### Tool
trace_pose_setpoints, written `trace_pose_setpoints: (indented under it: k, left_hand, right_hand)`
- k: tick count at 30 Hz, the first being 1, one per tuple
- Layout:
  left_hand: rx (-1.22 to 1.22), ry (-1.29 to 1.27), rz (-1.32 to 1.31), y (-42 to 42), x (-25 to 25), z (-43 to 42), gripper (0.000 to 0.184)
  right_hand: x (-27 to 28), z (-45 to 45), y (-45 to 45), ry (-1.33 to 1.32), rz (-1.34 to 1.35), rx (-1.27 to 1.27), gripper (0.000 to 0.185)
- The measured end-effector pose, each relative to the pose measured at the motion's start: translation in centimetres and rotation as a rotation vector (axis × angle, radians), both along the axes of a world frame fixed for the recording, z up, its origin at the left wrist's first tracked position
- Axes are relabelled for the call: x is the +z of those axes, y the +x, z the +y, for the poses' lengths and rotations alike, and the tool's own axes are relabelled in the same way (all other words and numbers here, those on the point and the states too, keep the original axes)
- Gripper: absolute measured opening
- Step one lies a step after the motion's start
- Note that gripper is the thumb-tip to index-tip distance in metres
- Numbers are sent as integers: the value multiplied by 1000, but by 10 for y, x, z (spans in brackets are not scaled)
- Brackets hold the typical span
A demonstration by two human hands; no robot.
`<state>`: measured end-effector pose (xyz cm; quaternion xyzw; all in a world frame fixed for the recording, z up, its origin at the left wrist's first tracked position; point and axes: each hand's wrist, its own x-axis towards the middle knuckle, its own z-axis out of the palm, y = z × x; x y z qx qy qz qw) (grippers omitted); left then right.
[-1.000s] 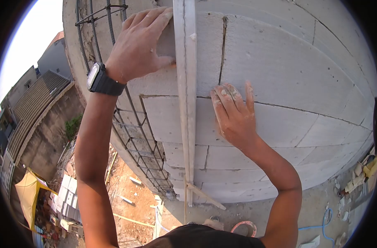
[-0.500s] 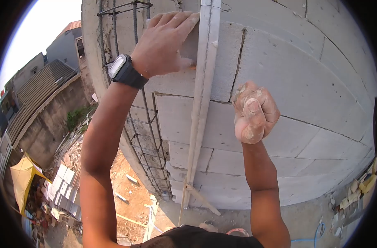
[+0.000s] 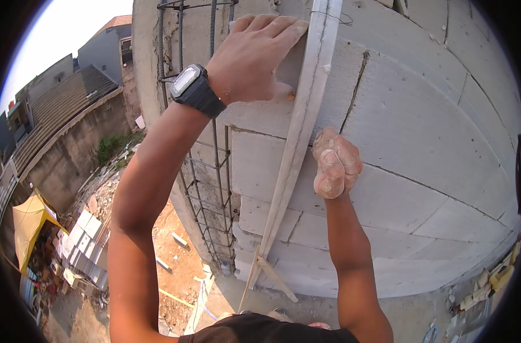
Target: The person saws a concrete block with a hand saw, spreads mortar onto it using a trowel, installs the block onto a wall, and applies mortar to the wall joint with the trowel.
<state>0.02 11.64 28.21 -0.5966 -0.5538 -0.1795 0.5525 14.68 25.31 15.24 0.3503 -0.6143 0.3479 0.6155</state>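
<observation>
My left hand [image 3: 255, 60], with a black watch [image 3: 192, 88] on the wrist, lies with fingers stretched out beside a long pale straight bar [image 3: 306, 103]. Its fingertips and thumb touch or nearly touch the bar's left edge. The bar runs down the face of a wall of light grey blocks [image 3: 409, 108], and a thin wire [image 3: 335, 17] loops around it near the top. Just right of the bar, my right hand [image 3: 336, 164] is closed in a dusty fist, thumb over the fingers. Nothing shows sticking out of the fist.
A tied rebar cage [image 3: 215, 166] stands at the wall's left end. Wooden strips [image 3: 277, 279] brace the bar's foot. Far below on the left lie bare soil [image 3: 172, 246], stacked white blocks [image 3: 86, 240] and a yellow canopy [image 3: 32, 223]. Rubble [image 3: 489, 280] lies at lower right.
The view has shifted, so the wall and bar appear farther right and more tilted. My right fist has come closer to the bar. My left hand keeps its place beside it.
</observation>
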Motion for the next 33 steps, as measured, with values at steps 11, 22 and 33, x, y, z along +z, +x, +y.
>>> trace_pose_setpoints:
  k: [11, 22, 33]
  left_hand:
    - [-28, 26, 21, -4, 4, 3, 83]
    - [-75, -45, -35, -1, 9, -2, 75]
    - [-153, -43, -70, -8, 13, -1, 67]
  right_hand:
    - [39, -2, 50, 74, 101, -95, 26]
    - [63, 11, 72, -41, -46, -55, 27]
    - [93, 4, 13, 127, -78, -108, 31]
